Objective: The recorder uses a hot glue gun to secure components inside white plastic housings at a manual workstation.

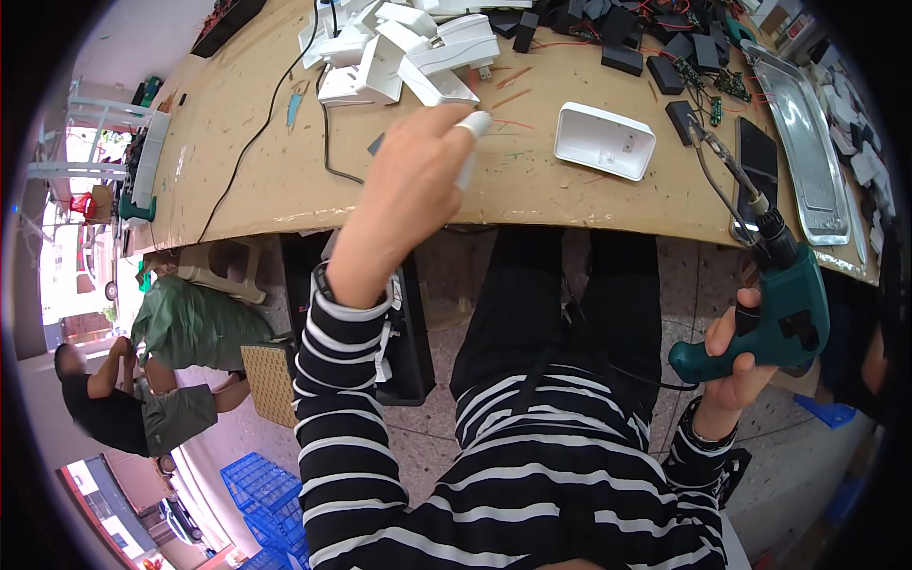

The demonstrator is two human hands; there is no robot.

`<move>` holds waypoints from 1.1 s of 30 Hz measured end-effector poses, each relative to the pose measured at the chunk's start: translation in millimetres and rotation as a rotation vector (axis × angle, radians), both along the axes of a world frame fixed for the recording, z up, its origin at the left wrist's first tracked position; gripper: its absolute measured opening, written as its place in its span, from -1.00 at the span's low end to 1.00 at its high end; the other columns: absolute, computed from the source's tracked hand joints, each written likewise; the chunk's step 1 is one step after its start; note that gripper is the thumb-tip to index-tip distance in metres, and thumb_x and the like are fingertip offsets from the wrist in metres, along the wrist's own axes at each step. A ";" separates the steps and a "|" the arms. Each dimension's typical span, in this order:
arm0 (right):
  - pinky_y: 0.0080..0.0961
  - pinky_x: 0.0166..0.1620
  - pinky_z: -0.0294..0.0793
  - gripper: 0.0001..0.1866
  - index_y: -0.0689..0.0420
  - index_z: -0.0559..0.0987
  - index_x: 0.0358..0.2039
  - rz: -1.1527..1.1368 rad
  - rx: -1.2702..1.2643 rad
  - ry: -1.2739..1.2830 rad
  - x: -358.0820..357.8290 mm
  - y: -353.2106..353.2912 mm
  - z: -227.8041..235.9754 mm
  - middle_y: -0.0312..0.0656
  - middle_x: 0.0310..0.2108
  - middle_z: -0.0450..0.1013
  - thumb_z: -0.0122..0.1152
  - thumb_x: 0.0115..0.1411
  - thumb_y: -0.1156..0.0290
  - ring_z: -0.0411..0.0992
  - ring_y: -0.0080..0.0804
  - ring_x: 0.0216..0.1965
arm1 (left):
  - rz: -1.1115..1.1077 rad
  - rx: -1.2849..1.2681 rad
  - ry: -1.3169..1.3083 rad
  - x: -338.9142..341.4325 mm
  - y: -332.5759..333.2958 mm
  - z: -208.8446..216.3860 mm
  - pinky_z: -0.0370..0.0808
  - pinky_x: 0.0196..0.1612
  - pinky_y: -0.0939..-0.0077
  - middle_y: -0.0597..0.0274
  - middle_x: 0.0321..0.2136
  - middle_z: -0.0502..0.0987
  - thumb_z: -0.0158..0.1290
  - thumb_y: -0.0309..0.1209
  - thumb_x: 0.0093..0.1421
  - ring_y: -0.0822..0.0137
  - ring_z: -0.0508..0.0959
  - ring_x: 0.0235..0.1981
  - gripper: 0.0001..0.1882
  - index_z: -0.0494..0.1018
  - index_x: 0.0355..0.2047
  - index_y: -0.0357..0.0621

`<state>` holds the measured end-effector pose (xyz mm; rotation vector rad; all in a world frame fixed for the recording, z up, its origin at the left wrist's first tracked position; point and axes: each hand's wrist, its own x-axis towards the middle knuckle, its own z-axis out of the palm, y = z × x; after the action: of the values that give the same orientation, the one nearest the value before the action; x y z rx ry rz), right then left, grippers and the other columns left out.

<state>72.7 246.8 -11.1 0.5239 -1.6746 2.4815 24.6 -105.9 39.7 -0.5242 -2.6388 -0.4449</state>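
Note:
My left hand [413, 166] is over the table beside a pile of white plastic housings [442, 57]. White covers sit on its thumb and a fingertip, which are apart, and nothing shows between them. My right hand [736, 356] is wrapped round the grip of a teal pistol-shaped soldering gun [784, 309]. A thin curved tube runs along the gun's metal tip, which points away over the table edge near a black box. An open white housing [605, 142] lies on the table between my hands, its hollow side up.
Black boxes [622, 47] and circuit boards with red wires [727, 81] crowd the far right. A metal tray [807, 142] and a dark phone-like slab [757, 161] lie at the right. Black cables [252, 142] cross the left. A person [123, 399] sits beside a green sack [195, 323].

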 end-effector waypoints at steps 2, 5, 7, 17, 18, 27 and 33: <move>-0.68 -0.52 0.33 -0.24 0.31 0.17 0.07 0.002 -0.005 -0.008 0.7 -2.6 3.3 0.04 -0.01 0.28 0.32 -0.01 0.20 0.34 -0.55 -0.52 | 0.031 -0.249 0.100 -8.8 9.4 -7.8 0.38 -0.27 0.27 0.02 -0.37 0.44 0.00 -0.62 -0.20 0.08 0.46 -0.32 -0.83 0.40 -0.49 -0.35; -0.68 -0.52 0.34 -0.23 0.30 0.18 0.07 0.016 -0.002 -0.036 3.2 0.4 3.5 0.03 -0.01 0.29 0.33 -0.03 0.20 0.34 -0.55 -0.52 | 0.088 -0.290 0.105 -19.3 13.9 -20.9 0.38 -0.30 0.33 0.05 -0.39 0.41 0.00 -0.60 -0.20 0.11 0.45 -0.35 -0.87 0.38 -0.54 -0.31; -0.68 -0.52 0.34 -0.24 0.30 0.18 0.07 -0.001 0.002 -0.029 3.3 -0.3 5.2 0.03 -0.01 0.29 0.33 -0.03 0.20 0.34 -0.55 -0.52 | 0.118 -0.312 0.059 -16.0 17.6 -19.4 0.37 -0.29 0.33 0.04 -0.36 0.41 0.00 -0.61 -0.21 0.11 0.45 -0.35 -0.87 0.38 -0.55 -0.31; -0.70 -0.49 0.31 -0.26 0.24 0.04 0.17 0.294 -0.249 -0.164 -11.9 -9.8 -6.1 0.01 0.08 0.18 0.20 0.10 0.28 0.26 -0.59 -0.49 | 0.136 -0.192 0.274 -28.5 13.5 -38.4 0.38 -0.25 0.33 0.04 -0.39 0.46 -0.03 -0.57 -0.15 0.10 0.46 -0.33 -0.78 0.42 -0.41 -0.32; -0.70 -0.49 0.31 -0.26 0.24 0.04 0.17 0.292 -0.247 -0.168 -13.8 -14.2 -6.0 0.01 0.08 0.18 0.20 0.10 0.28 0.26 -0.59 -0.49 | 0.122 -0.263 0.233 -30.5 15.2 -40.6 0.37 -0.26 0.34 0.08 -0.45 0.45 -0.04 -0.55 -0.12 0.14 0.46 -0.37 -0.86 0.41 -0.48 -0.29; -0.74 -0.46 0.30 -0.21 0.20 -0.02 0.21 0.252 -0.378 -0.262 -36.5 -53.2 -9.7 0.11 0.16 0.07 0.19 0.10 0.27 0.21 -0.61 -0.49 | 0.042 -0.343 0.132 -41.1 13.6 -43.0 0.33 -0.33 0.38 0.24 -0.58 0.39 -0.02 -0.50 -0.11 0.24 0.43 -0.49 -0.97 0.39 -0.59 -0.16; -0.56 -0.15 0.49 -0.20 -0.05 -0.07 0.26 0.301 -0.525 -0.326 -53.7 -73.0 -15.1 0.12 0.26 -0.26 0.16 0.11 0.30 0.29 -0.27 0.05 | -0.084 -0.051 0.159 -31.0 10.0 -42.3 0.34 -0.38 0.39 0.16 -0.52 0.40 0.05 -0.58 -0.14 0.21 0.43 -0.48 -0.82 0.43 -0.43 -0.22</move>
<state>19.0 173.8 -26.2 0.3386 -0.9886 3.2075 -6.4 -95.8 -2.6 -0.6604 -2.4887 -0.3465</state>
